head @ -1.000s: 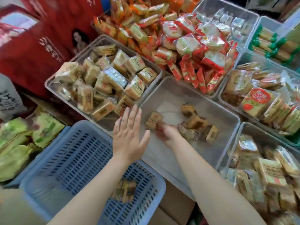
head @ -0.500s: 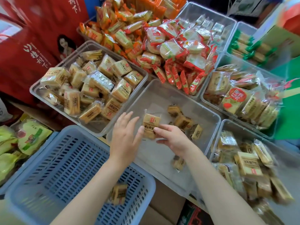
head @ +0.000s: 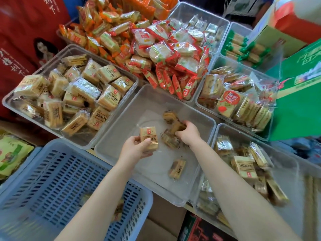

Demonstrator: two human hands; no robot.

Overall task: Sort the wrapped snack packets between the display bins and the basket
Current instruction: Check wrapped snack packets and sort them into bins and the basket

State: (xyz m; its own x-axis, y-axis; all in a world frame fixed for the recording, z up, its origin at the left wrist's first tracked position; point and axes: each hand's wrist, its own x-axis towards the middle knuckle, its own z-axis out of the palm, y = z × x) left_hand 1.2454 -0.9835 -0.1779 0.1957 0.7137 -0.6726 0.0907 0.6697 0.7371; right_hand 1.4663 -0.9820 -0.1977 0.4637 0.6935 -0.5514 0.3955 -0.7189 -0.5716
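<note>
Tan wrapped packet pinched in left hand; right hand fingers grip another packet.

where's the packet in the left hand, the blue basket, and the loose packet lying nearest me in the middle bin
held packet (head: 149, 138), head view, on its printed front face
blue basket (head: 57, 181), head view, on its slotted floor
loose packet (head: 177, 168), head view, on the middle of its wrapper

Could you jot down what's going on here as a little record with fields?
left hand: holds a tan packet over the middle bin
right hand: grips packets deeper in that bin
loose packet: lies alone on the bin floor
basket: blue, near left, a packet partly hidden behind the left arm
bin at left: piled with tan packets
</note>
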